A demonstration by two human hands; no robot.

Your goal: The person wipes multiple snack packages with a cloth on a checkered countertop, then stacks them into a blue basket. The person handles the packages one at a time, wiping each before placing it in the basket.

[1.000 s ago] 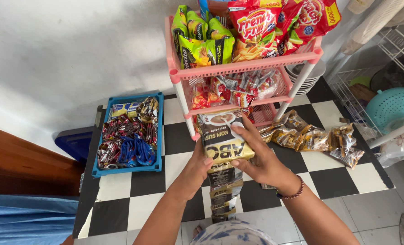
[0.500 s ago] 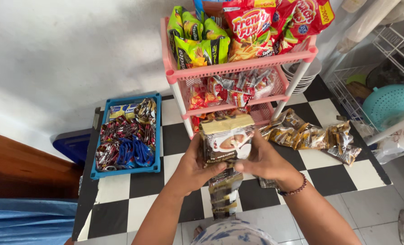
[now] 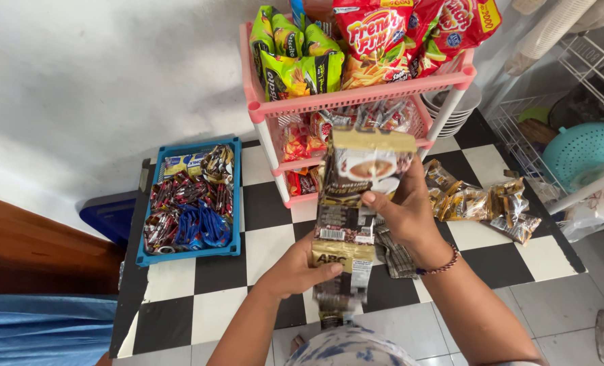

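Since half a second ago both hands have shifted along the strip of coffee sachets (image 3: 348,230): the top sachet now stands higher against the pink rack (image 3: 356,102), and the strip hangs longer below it. At one second ago the hands were lower and closer together on the packets.

The right hand (image 3: 400,213) is closed around the upper part of the strip, thumb across the front and fingers wrapped behind, just under the sachet that shows a coffee cup. The left hand (image 3: 295,268) grips the strip lower down, thumb pressed on the gold sachet and fingers curled beneath it. A beaded bracelet (image 3: 437,261) sits on the right wrist. The strip hangs upright between the hands, in front of the rack and above the black-and-white checkered surface (image 3: 207,305), its lowest sachets dangling below the left hand.

Behind the strip, the rack's top shelf holds green and red snack bags (image 3: 370,41), and small packets fill the lower shelves. To the left lies a blue tray (image 3: 189,196) full of small wrapped sweets. To the right of the hands lies another bunch of brown sachets (image 3: 481,200), and farther right a teal colander (image 3: 583,152) sits in a white wire rack (image 3: 519,129).
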